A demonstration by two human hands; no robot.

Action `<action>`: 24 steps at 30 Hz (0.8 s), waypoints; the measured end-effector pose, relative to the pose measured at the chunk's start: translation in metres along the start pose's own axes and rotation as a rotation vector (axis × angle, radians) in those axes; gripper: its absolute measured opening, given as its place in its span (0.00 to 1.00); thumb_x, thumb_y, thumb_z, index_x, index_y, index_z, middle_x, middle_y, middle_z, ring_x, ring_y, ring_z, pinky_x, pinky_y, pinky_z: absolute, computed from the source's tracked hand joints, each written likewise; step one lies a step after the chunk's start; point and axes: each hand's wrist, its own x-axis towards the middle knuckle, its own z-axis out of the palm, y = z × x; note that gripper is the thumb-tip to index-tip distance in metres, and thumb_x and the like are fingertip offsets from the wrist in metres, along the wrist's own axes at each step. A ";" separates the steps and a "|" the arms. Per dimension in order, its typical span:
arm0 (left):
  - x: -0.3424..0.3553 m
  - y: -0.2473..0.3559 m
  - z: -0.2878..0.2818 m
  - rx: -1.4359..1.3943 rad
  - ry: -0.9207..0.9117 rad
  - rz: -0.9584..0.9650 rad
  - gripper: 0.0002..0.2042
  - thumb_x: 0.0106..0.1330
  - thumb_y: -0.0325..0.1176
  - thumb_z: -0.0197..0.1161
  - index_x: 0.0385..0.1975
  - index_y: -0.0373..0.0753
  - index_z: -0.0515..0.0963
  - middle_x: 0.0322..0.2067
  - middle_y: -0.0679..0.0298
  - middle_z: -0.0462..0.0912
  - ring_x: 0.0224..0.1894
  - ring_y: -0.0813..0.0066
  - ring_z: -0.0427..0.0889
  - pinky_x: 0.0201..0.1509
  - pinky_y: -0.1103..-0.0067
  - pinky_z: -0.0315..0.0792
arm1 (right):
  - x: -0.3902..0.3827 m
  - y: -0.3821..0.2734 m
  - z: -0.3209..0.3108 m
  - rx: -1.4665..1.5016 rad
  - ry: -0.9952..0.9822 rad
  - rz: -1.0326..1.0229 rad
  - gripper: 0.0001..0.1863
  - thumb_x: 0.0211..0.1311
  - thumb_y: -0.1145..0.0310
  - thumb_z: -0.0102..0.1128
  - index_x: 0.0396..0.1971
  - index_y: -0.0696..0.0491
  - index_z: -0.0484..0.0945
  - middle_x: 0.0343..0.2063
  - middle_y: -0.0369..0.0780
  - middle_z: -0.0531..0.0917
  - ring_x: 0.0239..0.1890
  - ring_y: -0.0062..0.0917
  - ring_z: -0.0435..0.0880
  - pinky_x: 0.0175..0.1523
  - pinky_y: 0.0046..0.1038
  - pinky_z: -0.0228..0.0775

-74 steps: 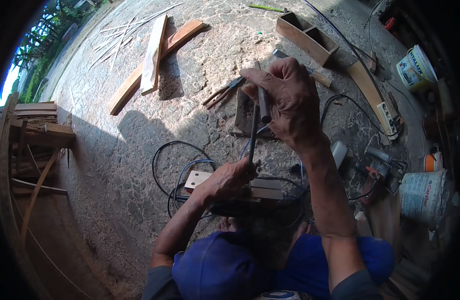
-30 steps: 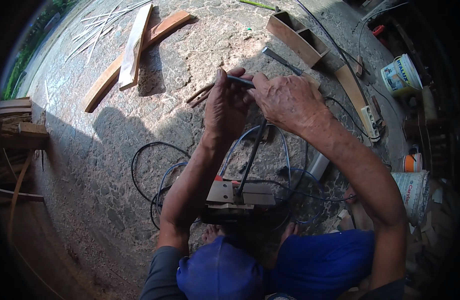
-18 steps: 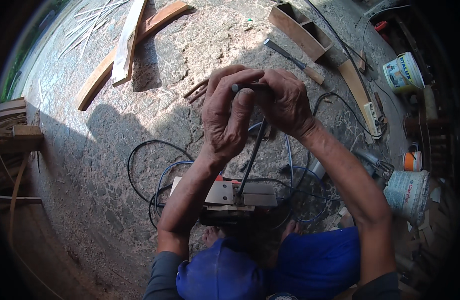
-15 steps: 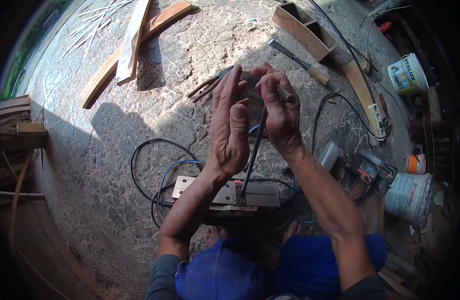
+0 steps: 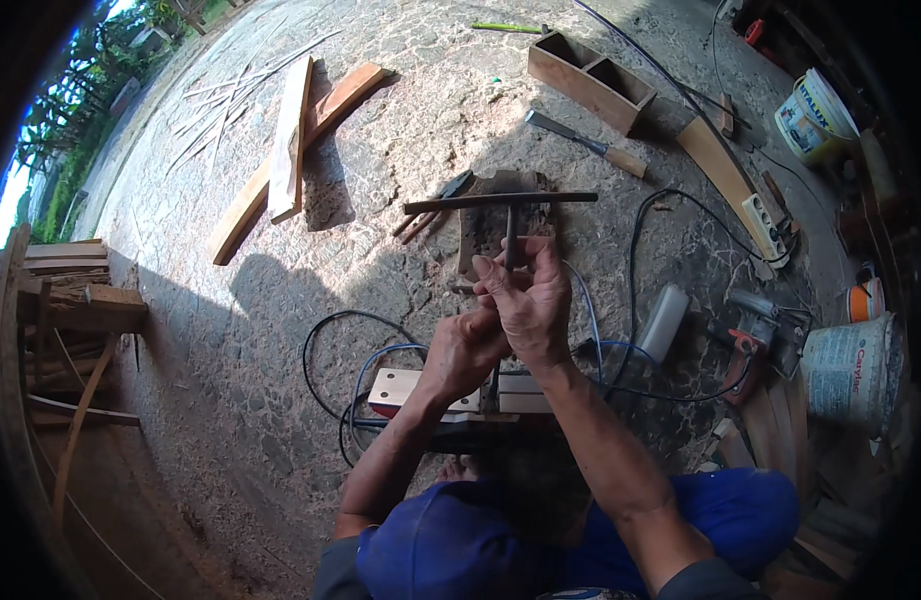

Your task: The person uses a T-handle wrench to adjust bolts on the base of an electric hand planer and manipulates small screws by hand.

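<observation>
A dark T-handle wrench point(image 5: 551, 198) stands with its crossbar uppermost and its shaft running down toward me. My right hand point(image 5: 533, 308) is closed round the shaft below the crossbar, thumb and fingers pinching it. Just below, my left hand point(image 5: 464, 350) is closed on the same shaft, and the two hands touch. The shaft's lower end reaches an electric planer point(image 5: 399, 384), which lies with its flat, holed metal sole facing up near my feet. My left wrist covers part of the sole, and the wrench tip's fit there cannot be made out.
Beyond my hands lie pliers point(image 5: 443, 196), a chisel point(image 5: 581, 142) and an open wooden box point(image 5: 586, 85). Two crossed boards point(image 5: 289, 150) rest at far left. A power strip point(image 5: 764, 224), loose cables, a red power tool point(image 5: 749, 350) and buckets point(image 5: 849, 375) are at right.
My left hand has gone from open and raised to closed on the shaft. My right hand has left the crossbar's end and grips lower. The crossbar now lies crosswise in view.
</observation>
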 end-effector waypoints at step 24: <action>-0.034 -0.029 0.019 -0.451 -0.043 -0.044 0.14 0.70 0.38 0.65 0.41 0.31 0.78 0.34 0.56 0.85 0.37 0.68 0.85 0.39 0.70 0.76 | 0.001 0.002 -0.001 -0.050 -0.306 0.194 0.28 0.69 0.65 0.66 0.62 0.63 0.67 0.31 0.40 0.82 0.34 0.23 0.87 0.39 0.25 0.79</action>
